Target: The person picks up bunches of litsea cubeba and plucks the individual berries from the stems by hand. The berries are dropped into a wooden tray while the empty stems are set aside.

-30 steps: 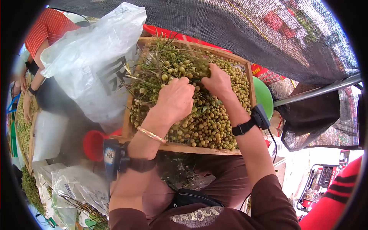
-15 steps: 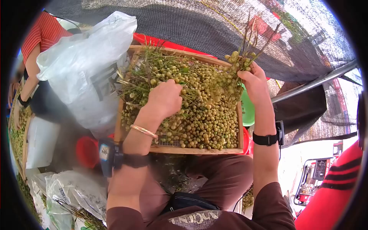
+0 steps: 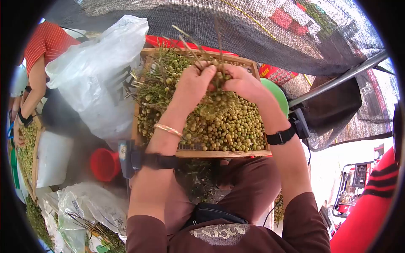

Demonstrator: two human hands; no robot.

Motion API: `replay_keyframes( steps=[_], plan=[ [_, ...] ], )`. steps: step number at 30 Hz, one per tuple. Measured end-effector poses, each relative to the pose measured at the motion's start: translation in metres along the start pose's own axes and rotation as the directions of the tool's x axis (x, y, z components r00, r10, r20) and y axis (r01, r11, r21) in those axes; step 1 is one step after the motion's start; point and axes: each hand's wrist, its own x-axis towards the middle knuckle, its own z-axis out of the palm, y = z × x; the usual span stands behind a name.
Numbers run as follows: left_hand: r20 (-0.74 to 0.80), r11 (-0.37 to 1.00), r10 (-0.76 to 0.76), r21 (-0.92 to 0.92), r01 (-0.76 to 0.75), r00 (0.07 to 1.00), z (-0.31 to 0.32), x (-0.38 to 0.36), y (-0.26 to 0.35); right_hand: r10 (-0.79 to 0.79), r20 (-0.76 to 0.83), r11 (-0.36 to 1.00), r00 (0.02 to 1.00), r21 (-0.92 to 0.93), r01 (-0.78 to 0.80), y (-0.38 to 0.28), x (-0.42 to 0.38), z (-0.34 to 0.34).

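Observation:
A wooden-framed mesh tray (image 3: pixel 202 154) in front of me holds many small round yellow-green fruits (image 3: pixel 236 130). Above its back half, my left hand (image 3: pixel 195 82) and my right hand (image 3: pixel 244 83) meet at a bunch of these fruits (image 3: pixel 218 79) on thin stems. Fingers of both hands are closed on the bunch, and its bare stem ends stick up and away from me. The fingertips partly hide the fruits between them. Green stalks with fruits still attached (image 3: pixel 154 84) lie heaped on the tray's left side.
White plastic bags (image 3: pixel 95 80) stand left of the tray, near a red bucket (image 3: pixel 104 164). A green basin (image 3: pixel 275 95) sits behind the right corner. Another person's arm (image 3: pixel 37 86) reaches over a second tray (image 3: pixel 28 156). A metal pole (image 3: pixel 337 78) slants at right.
My right hand has brought the bunch left and inward over the tray. My left hand has risen from the heap to meet it and now grips the bunch too.

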Motion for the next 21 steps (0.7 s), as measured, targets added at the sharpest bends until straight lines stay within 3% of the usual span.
replay_keyframes(
  steps=[3, 6, 8, 11, 15, 17, 19, 21],
  plan=[
    [-0.146, 0.992, -0.121, -0.061, 0.113, 0.982, 0.001, -0.001, 0.006, 0.011, -0.062, 0.997, 0.998, 0.071, -0.007, -0.005, 0.001, 0.008],
    [-0.1, 0.999, -0.037, 0.01, 0.038, 0.994, -0.002, 0.004, -0.003, -0.01, -0.159, 0.995, 0.987, 0.096, 0.025, 0.004, 0.008, 0.013],
    [-0.087, 0.994, -0.082, 0.061, 0.087, 0.993, -0.007, 0.007, -0.005, 0.009, -0.209, 0.997, 0.978, 0.081, 0.009, 0.017, 0.008, 0.014],
    [-0.06, 0.985, -0.125, 0.112, 0.131, 0.99, -0.013, 0.01, -0.009, 0.082, -0.359, 0.944, 0.93, 0.328, 0.043, 0.025, 0.006, 0.016],
    [-0.057, 0.986, -0.137, 0.086, 0.141, 0.989, -0.001, 0.008, -0.004, 0.142, -0.387, 0.91, 0.911, 0.413, 0.034, 0.03, 0.003, 0.013],
    [-0.08, 0.988, -0.131, 0.073, 0.137, 0.988, 0.003, 0.006, -0.001, 0.145, -0.344, 0.826, 0.928, 0.558, 0.078, 0.03, 0.001, 0.014],
    [-0.022, 0.991, -0.07, 0.115, 0.072, 0.997, 0.005, 0.005, 0.001, 0.124, -0.31, 0.829, 0.942, 0.555, 0.073, 0.029, -0.001, 0.015],
    [-0.005, 0.977, -0.1, 0.188, 0.099, 0.995, -0.001, 0.009, -0.004, 0.076, -0.28, 0.863, 0.957, 0.499, 0.078, 0.025, -0.002, 0.019]
  ],
)
